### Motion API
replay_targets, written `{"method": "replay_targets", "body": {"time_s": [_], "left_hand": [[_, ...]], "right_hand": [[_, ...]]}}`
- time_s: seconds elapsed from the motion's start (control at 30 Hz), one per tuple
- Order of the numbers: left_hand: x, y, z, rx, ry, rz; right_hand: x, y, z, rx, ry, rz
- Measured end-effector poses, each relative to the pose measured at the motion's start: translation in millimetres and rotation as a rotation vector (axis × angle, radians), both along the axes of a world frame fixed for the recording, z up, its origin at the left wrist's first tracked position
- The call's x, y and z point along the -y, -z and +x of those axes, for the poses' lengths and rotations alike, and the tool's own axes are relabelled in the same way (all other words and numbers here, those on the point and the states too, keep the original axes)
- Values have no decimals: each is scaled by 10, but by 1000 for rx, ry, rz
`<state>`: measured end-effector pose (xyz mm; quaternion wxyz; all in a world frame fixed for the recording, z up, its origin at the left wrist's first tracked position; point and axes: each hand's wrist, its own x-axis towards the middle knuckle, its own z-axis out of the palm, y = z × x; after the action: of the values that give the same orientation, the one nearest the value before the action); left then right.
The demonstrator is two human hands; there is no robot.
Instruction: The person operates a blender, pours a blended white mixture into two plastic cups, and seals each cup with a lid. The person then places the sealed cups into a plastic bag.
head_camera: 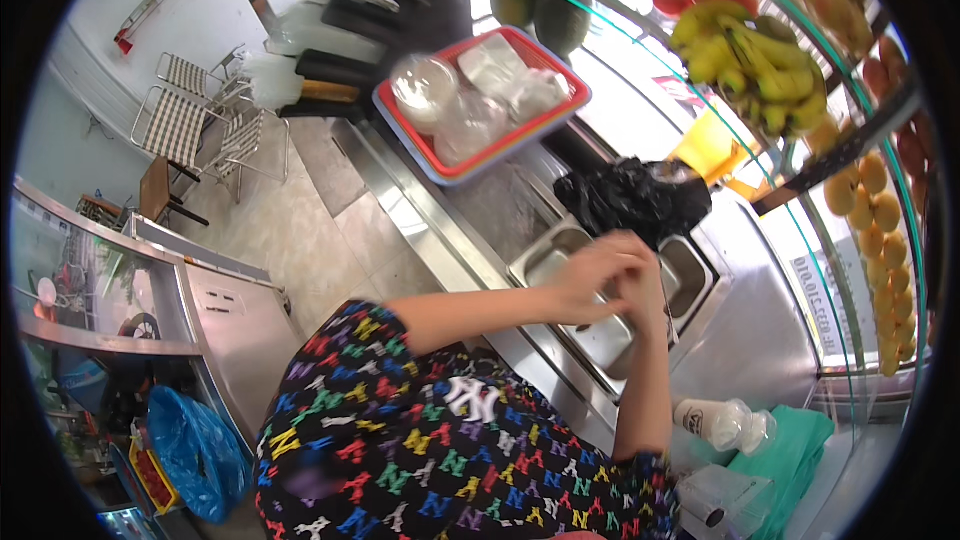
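Observation:
My left hand (592, 277) and my right hand (639, 285) meet in front of me, touching or overlapping, blurred by motion. No held object can be made out, and their fingers partly hide each other. Beneath them, stainless steel pans are set into a metal counter: one pan (546, 259) lies left of my hands, another (684, 281) to the right, and a third (611, 349) nearer me. A crumpled black plastic bag (637, 191) rests just beyond my fingers.
A red basket (480, 157) holds clear plastic lids and bags. Knives (352, 22) stand behind it. Bananas (757, 67) sit on a glass shelf at right. Plastic cups (712, 420) and a green bag (787, 457) lie at lower right. Folding chairs (176, 124) stand far left.

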<state>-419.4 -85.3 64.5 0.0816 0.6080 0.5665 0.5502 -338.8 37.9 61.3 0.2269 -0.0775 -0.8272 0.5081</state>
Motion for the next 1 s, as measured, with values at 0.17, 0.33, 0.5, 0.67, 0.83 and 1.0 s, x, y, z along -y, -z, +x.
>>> {"method": "replay_targets", "body": {"time_s": [0.17,0.33,0.5,0.67,0.83,1.0], "left_hand": [[1045,-126,-1141,60,-385,185],[2062,214,-1952,292,-529,-38],[2324,296,-2496,395,-537,-93],[1722,-188,-2967,168,-297,48],[553,-731,-3417,-252,-222,165],[-596,-834,-3820,-815,-245,-115]], "right_hand": [[-163,-300,-2729,192,192,644],[-555,141,-3846,777,-23,1247],[-601,217,-3957,886,-28,1229],[-773,-104,-3663,404,251,980],[-790,-339,-3413,30,520,1072],[-499,-713,-3299,-194,508,1121]]}}
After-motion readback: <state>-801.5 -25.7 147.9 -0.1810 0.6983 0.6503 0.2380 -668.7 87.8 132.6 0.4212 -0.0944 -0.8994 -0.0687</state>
